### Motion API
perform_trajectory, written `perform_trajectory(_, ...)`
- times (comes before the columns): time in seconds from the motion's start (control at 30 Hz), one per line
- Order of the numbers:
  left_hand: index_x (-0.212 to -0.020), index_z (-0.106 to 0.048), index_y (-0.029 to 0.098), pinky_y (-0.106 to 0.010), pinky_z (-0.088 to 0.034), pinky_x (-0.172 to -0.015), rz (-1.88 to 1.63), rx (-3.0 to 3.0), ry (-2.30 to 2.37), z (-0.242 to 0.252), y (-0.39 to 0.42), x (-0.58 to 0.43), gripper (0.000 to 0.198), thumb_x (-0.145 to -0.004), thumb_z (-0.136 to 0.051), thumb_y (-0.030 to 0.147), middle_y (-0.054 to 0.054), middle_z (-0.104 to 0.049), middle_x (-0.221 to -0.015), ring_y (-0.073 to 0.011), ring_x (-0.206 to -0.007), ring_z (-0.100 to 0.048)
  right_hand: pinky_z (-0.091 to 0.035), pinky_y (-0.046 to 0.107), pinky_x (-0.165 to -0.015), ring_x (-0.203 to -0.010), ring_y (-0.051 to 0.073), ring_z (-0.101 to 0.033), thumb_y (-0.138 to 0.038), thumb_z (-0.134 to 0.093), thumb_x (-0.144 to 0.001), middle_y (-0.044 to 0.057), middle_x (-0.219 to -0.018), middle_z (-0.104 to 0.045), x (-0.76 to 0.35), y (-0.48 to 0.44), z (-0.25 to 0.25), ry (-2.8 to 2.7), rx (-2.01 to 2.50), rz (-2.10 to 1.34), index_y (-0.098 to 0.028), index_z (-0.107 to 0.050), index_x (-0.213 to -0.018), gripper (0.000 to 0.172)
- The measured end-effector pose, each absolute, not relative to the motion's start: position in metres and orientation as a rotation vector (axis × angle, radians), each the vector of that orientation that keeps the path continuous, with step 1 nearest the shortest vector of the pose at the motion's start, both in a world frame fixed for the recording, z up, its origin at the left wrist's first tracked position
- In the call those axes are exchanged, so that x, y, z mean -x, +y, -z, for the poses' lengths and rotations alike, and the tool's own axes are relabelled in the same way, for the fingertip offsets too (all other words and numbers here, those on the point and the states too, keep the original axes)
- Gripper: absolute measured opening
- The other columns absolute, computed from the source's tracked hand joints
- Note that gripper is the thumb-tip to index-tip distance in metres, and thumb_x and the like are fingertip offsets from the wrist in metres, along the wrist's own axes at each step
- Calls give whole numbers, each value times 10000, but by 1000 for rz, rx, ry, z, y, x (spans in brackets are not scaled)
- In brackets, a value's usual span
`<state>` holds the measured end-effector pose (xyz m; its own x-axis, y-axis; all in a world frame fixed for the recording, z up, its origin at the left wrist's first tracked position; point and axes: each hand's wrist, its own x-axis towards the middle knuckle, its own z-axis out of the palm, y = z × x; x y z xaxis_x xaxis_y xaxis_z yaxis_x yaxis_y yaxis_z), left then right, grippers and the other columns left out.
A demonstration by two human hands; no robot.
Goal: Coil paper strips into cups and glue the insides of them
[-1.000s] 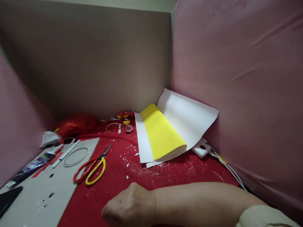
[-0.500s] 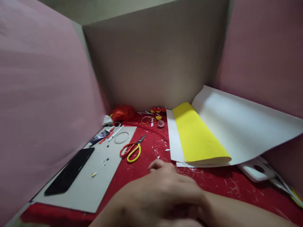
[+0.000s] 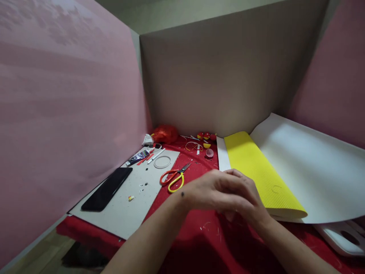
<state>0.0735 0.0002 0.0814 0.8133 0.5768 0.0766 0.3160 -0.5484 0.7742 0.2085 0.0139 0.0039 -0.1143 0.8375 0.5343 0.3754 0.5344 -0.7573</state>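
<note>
My left hand and my right hand meet above the red cloth, overlapping and touching. The left hand's fingers bend over toward the right hand, and the right hand's fingers are curled behind them. Both look closed, and whatever lies between them, if anything, is hidden. Left of my left hand lie scissors with one red and one yellow handle, their blades slightly apart. Just beyond my right hand is a yellow corrugated sheet, folded over on a large white sheet.
On a grey board at left are a black phone, a paint tube, a ring and small scraps. A red bag and small red-and-yellow pieces sit at the back. Pink walls flank the red cloth.
The view has turned left, so the things appear farther right. My hands have risen and moved forward, still together, and both forearms now show.
</note>
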Motion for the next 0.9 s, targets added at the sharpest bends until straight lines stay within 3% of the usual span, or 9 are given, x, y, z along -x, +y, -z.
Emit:
perform_trajectory(0.1, -1037, -589, 229, -222, -487, -716, -382, -2503, 1462, -73, 19, -40, 256, -897, -410, 347, -5, -668, -891, -105, -769, -626, -456, 268, -566, -627, 157, -580, -282, -453, -833, 31, -677, -615, -211, 27, -10, -1731, 1128, -581, -174, -582, -780, 176)
perform_trajectory(0.2, -1020, -577, 92, -421, -447, -820, -299, -2438, 1933, -51, 34, -14, 252, -864, -422, 215, -181, -617, -1024, -270, -961, -588, -451, 299, -663, -699, 168, -578, -214, -454, -806, 56, -745, -620, -206, 43, -2, -1859, 1238, -439, -160, -609, -771, 168)
perform_trajectory(0.27, -987, -588, 65, -447, -436, -825, -180, -2395, 2070, -34, 41, -3, 229, -837, -453, 172, -207, -614, -988, -297, -966, -584, -448, 331, -728, -783, 195, -571, -189, -451, -799, 96, -833, -610, -202, 50, 9, -1996, 1264, -274, -143, -617, -802, 173)
perform_trajectory(0.47, -1096, -545, 141, -422, -478, -824, 53, -2333, 2236, -9, 47, 4, 293, -856, -518, 308, -82, -578, -1098, -206, -984, -565, -432, 383, -727, -902, 262, -517, -177, -483, -784, 151, -971, -566, -201, 48, 43, -2263, 1282, 131, -139, -602, -930, 192)
perform_trajectory(0.67, -1122, -531, 141, -396, -505, -782, 128, -2267, 2324, -10, 50, -5, 318, -857, -520, 317, -86, -577, -1099, -191, -934, -585, -411, 371, -719, -886, 265, -495, -90, -418, -791, 149, -925, -554, -202, 44, 50, -2328, 1301, 197, -131, -609, -915, 231)
perform_trajectory(0.9, -1144, -518, 141, -394, -507, -779, 84, -2311, 2341, -2, 56, -22, 337, -856, -523, 314, -93, -567, -1116, -194, -940, -583, -416, 372, -742, -871, 252, -504, -106, -411, -799, 138, -937, -562, -202, 43, 57, -2301, 1286, 218, -142, -610, -915, 234)
